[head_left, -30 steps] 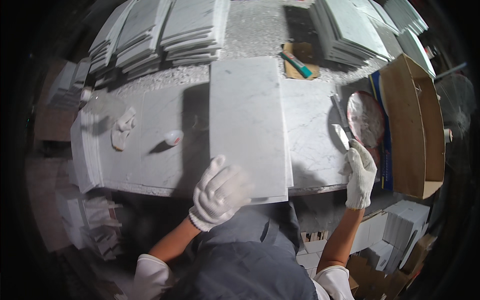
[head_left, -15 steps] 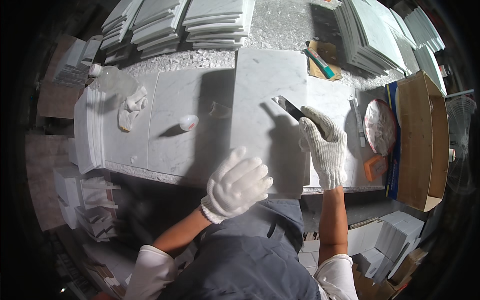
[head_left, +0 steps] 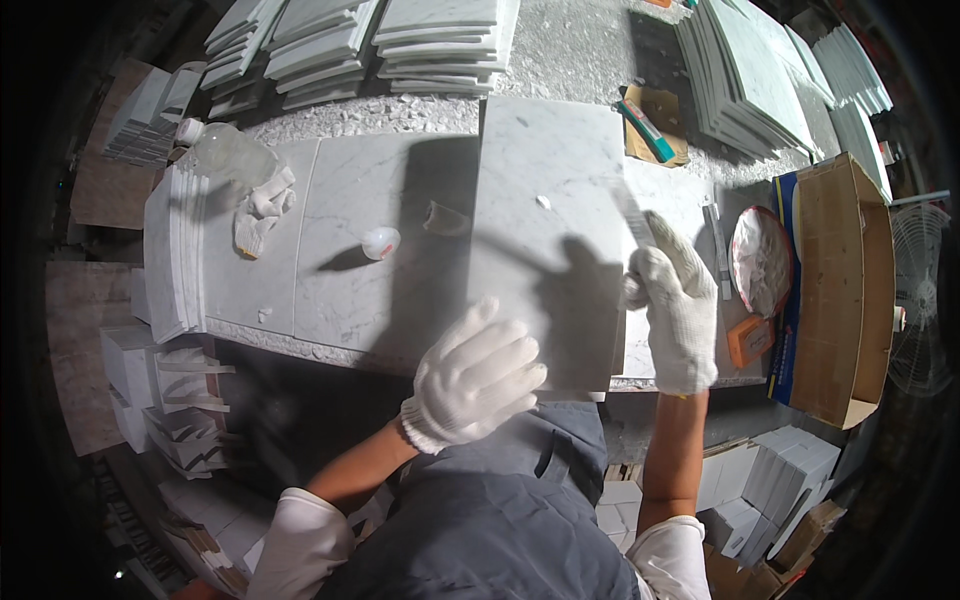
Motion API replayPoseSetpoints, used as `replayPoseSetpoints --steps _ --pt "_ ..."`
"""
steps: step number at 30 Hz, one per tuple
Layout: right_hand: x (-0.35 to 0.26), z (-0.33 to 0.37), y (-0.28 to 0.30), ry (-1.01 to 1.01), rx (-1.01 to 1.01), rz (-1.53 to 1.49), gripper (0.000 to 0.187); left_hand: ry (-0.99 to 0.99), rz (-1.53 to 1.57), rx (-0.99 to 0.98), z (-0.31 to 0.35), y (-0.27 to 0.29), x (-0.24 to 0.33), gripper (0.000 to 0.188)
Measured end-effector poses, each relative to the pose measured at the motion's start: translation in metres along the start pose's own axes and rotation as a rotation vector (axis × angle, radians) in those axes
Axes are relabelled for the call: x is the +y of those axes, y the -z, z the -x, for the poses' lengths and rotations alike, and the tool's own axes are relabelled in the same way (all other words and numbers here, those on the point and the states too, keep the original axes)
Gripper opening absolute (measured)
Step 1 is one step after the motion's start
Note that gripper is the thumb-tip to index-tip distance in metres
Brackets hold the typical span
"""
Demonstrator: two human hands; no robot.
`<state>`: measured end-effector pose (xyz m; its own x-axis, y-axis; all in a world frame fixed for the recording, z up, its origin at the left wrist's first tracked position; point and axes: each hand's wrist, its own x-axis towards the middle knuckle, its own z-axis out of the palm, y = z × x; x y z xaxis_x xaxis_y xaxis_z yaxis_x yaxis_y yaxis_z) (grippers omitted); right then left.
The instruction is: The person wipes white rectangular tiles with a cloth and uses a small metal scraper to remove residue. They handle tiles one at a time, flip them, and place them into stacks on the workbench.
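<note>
A pale grey-veined marble slab [head_left: 550,145] lies in front of me, raised on the other slabs. My left hand [head_left: 476,375], in a white knit glove, is over the slab's near edge with its fingers stretched out; it holds nothing. My right hand [head_left: 682,315], gloved too, grips a putty knife [head_left: 630,212] just past the slab's right side. Motion smears the knife's blade, and its handle is hidden in the glove. A small dab of white paste [head_left: 543,202] sits on the slab.
Left of the slab are a small white cup [head_left: 380,243], a crumpled cloth [head_left: 265,210] and a clear bottle [head_left: 232,155]. Rightward are a teal tube [head_left: 648,132], a paste-filled dish [head_left: 762,262], an orange box [head_left: 750,341] and a cardboard box [head_left: 830,290]. Tile stacks [head_left: 440,45] stand behind.
My right hand has moved right with the putty knife, off the slab's middle. A white dab now shows where the blade tip was. My left hand has barely moved.
</note>
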<state>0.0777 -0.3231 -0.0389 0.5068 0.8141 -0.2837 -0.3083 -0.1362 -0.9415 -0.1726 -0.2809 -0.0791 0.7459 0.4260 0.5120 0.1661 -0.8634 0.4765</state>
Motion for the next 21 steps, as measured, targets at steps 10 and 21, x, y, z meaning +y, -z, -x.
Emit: replayPoseSetpoints --steps 10,21 --pt "-0.009 0.002 0.021 0.015 -0.002 0.295 0.028 0.479 -0.220 0.451 0.055 0.024 -0.051 0.047" --pt "0.012 -0.042 -0.021 0.199 -0.211 0.563 0.030 0.735 -0.340 0.523 0.060 0.000 -0.102 0.067"
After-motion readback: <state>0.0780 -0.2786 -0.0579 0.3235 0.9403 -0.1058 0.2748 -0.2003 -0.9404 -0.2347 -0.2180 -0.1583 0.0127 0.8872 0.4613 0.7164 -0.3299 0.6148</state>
